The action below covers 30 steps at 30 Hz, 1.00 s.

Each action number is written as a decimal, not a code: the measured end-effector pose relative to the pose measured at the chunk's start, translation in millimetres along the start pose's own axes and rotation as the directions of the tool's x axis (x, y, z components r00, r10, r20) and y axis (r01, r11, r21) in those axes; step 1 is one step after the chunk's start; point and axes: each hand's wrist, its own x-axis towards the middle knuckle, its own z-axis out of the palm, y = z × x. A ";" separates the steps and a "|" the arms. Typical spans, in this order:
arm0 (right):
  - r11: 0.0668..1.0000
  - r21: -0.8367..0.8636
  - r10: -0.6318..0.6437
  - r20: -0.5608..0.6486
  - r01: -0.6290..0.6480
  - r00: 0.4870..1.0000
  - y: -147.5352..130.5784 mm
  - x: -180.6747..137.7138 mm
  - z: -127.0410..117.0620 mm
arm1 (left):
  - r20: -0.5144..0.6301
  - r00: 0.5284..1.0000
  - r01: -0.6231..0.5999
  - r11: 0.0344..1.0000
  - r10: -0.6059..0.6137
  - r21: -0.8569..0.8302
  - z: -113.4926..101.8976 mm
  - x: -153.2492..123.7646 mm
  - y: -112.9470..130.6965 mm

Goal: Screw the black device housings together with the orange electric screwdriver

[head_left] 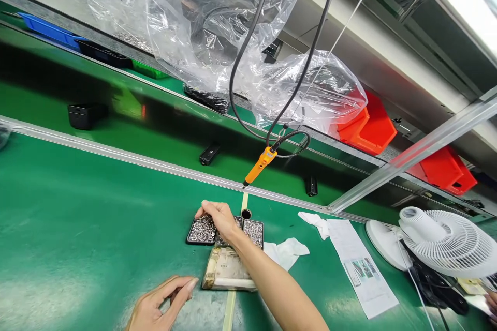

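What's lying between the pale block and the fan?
In the head view, beyond the block and right forearm: a crumpled white tissue or cloth, then a printed sheet nearer the fan.

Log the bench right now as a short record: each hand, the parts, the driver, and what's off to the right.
Left hand: beside the worn block, thumb and forefinger together; cannot tell whether anything is pinched
Right hand: over the trays, fingertips above the left tray; grip unclear
Parts: small metal pieces in the trays
Orange driver: hanging, tip down, beyond the trays
Off to the right: printed sheet, white fan
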 end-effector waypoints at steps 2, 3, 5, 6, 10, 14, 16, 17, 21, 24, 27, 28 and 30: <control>0.999 -0.034 -0.002 -0.013 0.001 1.000 0.5 -2.8 0.4 | -0.011 1.000 0.013 1.000 -0.013 0.004 0.1 0.3 -3.3; 0.999 -0.047 -0.003 -0.019 0.003 1.000 0.9 -4.1 0.6 | -0.016 1.000 0.017 1.000 -0.017 0.006 0.1 0.6 -4.7; 0.998 -0.060 -0.012 -0.025 0.010 1.000 1.2 -6.6 1.0 | -0.014 1.000 0.023 1.000 -0.023 0.008 0.0 1.1 -7.0; 0.998 -0.061 -0.018 -0.023 0.017 1.000 1.1 -7.9 1.2 | -0.011 1.000 0.024 1.000 -0.024 0.007 -0.1 1.4 -8.1; 0.997 -0.049 -0.060 -0.009 0.060 0.998 -2.4 -13.1 2.3 | -0.010 0.999 0.032 0.999 -0.032 0.004 0.7 1.9 -11.9; 0.994 -0.059 -0.098 -0.018 0.097 0.995 -7.2 -17.6 2.5 | -0.018 0.998 0.058 0.998 -0.059 -0.012 2.9 0.9 -4.5; 0.994 -0.047 -0.102 -0.036 0.100 0.994 -7.7 -18.2 1.8 | -0.020 0.998 0.056 0.998 -0.056 -0.027 3.6 0.7 5.0; 0.994 -0.034 -0.101 -0.049 0.099 0.994 -7.2 -17.8 1.2 | -0.019 0.999 0.046 0.998 -0.047 -0.032 3.6 0.8 10.1; 0.994 0.057 -0.086 -0.101 0.092 0.991 -3.5 -13.0 -2.2 | -0.011 1.000 0.016 0.999 -0.017 -0.033 1.2 1.6 25.1; 0.989 0.126 -0.060 -0.118 0.075 0.991 -2.3 -10.6 -4.8 | -0.020 1.000 0.018 1.000 -0.018 -0.024 -0.7 2.0 27.7; 0.987 0.154 -0.026 -0.103 0.042 0.994 -2.6 -12.1 -5.5 | -0.018 1.000 0.016 1.000 -0.016 -0.013 -1.3 2.8 26.1; 0.988 0.152 -0.019 -0.099 0.034 0.995 -2.6 -13.0 -5.4 | -0.007 1.000 0.015 1.000 -0.015 -0.010 -1.3 3.1 25.2; 0.989 0.141 -0.017 -0.116 0.034 0.993 -2.4 -14.3 -5.1 | 0.012 1.000 0.019 1.000 -0.019 -0.006 -1.2 3.6 23.5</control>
